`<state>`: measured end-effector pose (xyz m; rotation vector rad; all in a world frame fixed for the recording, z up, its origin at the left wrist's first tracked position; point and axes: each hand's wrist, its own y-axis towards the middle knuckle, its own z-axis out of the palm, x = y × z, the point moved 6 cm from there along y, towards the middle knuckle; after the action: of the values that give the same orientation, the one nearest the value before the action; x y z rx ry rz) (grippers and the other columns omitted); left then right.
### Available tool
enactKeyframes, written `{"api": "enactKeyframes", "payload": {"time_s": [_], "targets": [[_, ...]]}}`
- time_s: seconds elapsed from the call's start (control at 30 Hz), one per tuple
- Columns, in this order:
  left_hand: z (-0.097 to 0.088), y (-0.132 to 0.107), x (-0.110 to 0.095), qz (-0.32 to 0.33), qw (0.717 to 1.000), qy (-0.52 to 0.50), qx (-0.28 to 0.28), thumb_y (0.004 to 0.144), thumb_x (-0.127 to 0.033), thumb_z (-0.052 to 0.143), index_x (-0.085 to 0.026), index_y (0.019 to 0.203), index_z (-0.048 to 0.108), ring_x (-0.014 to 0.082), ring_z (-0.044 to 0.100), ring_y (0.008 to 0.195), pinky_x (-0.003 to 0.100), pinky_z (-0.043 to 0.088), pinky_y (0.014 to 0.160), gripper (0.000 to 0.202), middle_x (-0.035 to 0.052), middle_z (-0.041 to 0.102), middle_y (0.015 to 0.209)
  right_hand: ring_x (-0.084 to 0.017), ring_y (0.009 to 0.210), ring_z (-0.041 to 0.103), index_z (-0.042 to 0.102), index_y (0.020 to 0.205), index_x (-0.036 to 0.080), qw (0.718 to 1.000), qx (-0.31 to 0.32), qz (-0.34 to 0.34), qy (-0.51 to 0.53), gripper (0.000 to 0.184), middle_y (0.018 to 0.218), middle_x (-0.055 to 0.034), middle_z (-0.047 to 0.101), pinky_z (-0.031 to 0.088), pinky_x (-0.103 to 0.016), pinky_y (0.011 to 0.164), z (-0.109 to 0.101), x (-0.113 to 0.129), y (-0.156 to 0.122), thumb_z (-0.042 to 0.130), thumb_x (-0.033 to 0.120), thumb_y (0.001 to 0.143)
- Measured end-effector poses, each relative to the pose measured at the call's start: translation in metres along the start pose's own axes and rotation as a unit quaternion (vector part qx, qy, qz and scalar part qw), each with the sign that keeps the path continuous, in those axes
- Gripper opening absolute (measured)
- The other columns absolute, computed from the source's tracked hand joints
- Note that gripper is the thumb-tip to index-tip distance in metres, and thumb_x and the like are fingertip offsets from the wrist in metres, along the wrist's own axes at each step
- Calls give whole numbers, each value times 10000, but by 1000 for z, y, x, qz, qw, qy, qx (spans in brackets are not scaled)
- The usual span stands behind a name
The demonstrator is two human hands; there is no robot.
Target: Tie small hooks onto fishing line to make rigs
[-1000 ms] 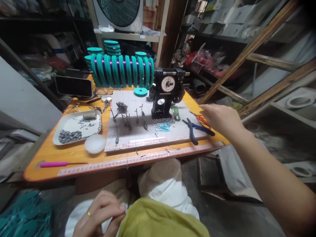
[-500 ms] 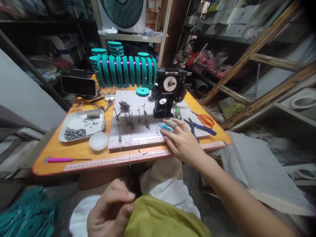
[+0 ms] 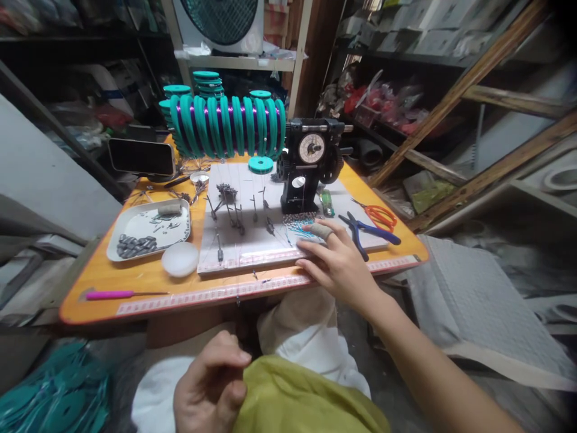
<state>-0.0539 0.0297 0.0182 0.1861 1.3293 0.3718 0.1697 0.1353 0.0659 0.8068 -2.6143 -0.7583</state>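
My right hand (image 3: 336, 260) rests on the white board (image 3: 252, 204) of the orange table (image 3: 148, 276), fingers spread, a bandage on one finger. Its fingertips touch a pile of small blue-tipped pins (image 3: 298, 225) in front of the black winding machine (image 3: 310, 163). My left hand (image 3: 211, 385) sits low over my lap beside yellow-green cloth (image 3: 297, 403), fingers curled in a pinch; what they hold is too small to see. Several metal hooks and sinkers (image 3: 232, 210) lie on the board.
A row of teal spools with purple thread (image 3: 228, 125) stands at the back. Blue pliers (image 3: 369, 231) and orange scissors (image 3: 381, 214) lie right. A white tray (image 3: 135, 246), white lid (image 3: 180, 260), pink tool (image 3: 110, 294) and phone (image 3: 142, 157) sit left.
My right hand came from the scissors at the table's right end down to the pins in front of the machine and settled there. My left hand stayed curled over my lap.
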Motion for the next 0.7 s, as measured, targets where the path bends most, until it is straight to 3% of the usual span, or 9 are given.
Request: {"api": "enactKeyframes", "payload": {"time_s": [0.17,0.4,0.53,0.7], "targets": [[1,-1,7,-20,1000,2,24,813,-368,752,-238,864,749,128,546,588,206,480,527,139,16,578,650,-317,1292,484,704,1146,178,999,-31,-9,37,274,1227,-140,669,486,-537,1036,-6,-2,-13,577,156,904],[15,1,4,-27,996,78,45,847,-216,710,-252,897,724,101,554,578,167,449,510,63,-4,596,706,-293,1085,608,709,907,210,990,-135,32,27,140,941,-88,737,546,-498,895,-15,-4,-27,623,101,897],[28,8,5,-83,984,150,43,853,-218,699,-258,942,730,65,444,529,149,355,446,102,-25,526,729,-286,1091,593,675,971,219,987,-147,46,50,208,1000,-87,717,538,-498,922,-35,26,-37,636,42,868],[43,16,4,-123,979,152,63,815,-263,739,-239,956,744,75,452,568,157,341,444,143,-20,502,742,-292,1102,586,675,1036,194,988,-122,-17,90,276,1032,-96,727,543,-464,913,-42,79,-44,683,13,828]]}}
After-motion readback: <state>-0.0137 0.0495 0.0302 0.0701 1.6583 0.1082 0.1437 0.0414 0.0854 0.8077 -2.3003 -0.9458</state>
